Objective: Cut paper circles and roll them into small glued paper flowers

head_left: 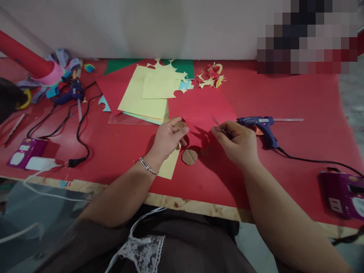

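My left hand (pixel 170 137) is closed with thumb and fingers round a small brown cardboard disc (pixel 182 124), mostly hidden by the fingers. In my right hand (pixel 239 141) is a pair of scissors (pixel 217 122), its thin blades pointing away and to the left, its handles covered by my fingers. Between the two hands a round cardboard disc (pixel 189 156) lies flat on the red table. A red sheet (pixel 201 106) lies just beyond the hands. Under my left wrist, a strip of yellow paper (pixel 170 167) sticks out.
Yellow sheets (pixel 142 89) with round cut-outs lie on red and green paper, beside curled scraps (pixel 212 77). One blue glue gun (pixel 260 123) lies right, another (pixel 72 94) left. Cords run to purple boxes (pixel 342 193). A red pole (pixel 25 53) slants in at left.
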A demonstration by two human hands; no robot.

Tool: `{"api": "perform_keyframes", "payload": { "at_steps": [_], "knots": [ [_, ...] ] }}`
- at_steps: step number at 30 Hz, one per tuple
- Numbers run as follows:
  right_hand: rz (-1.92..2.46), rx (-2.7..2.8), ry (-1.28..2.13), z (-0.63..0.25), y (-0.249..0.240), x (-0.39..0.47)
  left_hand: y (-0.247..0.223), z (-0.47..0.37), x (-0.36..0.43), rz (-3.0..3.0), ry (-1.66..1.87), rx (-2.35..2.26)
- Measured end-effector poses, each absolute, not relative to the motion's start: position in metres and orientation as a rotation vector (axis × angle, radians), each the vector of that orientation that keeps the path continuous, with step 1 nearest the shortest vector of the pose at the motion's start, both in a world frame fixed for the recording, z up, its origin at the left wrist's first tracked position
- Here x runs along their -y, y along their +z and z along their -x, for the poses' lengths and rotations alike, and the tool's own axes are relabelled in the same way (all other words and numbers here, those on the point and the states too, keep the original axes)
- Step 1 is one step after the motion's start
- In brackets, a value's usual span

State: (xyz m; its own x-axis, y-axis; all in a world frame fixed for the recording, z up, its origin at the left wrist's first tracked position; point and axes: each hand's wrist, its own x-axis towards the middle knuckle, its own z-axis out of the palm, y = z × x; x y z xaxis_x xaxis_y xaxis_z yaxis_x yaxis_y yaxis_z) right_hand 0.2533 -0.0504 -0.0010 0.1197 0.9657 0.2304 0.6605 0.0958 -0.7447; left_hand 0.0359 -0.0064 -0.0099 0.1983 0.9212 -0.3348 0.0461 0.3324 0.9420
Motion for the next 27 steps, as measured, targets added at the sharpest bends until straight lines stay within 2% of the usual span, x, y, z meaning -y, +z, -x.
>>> {"api": "perform_keyframes", "payload": {
  "at_steps": [7,14,20,27],
  "knots": [
    [1.634,1.555,0.451,-0.255,-0.005,0.049,0.007,-0.001,-0.007,-1.220,1.254,-1.331],
    [1.659,1.559,0.438,-0.255,-0.007,0.049,-0.013,0.016,-0.030,-1.001,1.714,-1.374],
    [1.658,1.520,0.498,-0.253,-0.009,0.049,0.004,0.011,-0.030,-0.933,2.177,-1.339],
    [1.656,1.577,0.486,-0.251,-0.007,0.048,0.011,0.021,-0.031,-0.630,2.100,-1.337]
  ]
}}
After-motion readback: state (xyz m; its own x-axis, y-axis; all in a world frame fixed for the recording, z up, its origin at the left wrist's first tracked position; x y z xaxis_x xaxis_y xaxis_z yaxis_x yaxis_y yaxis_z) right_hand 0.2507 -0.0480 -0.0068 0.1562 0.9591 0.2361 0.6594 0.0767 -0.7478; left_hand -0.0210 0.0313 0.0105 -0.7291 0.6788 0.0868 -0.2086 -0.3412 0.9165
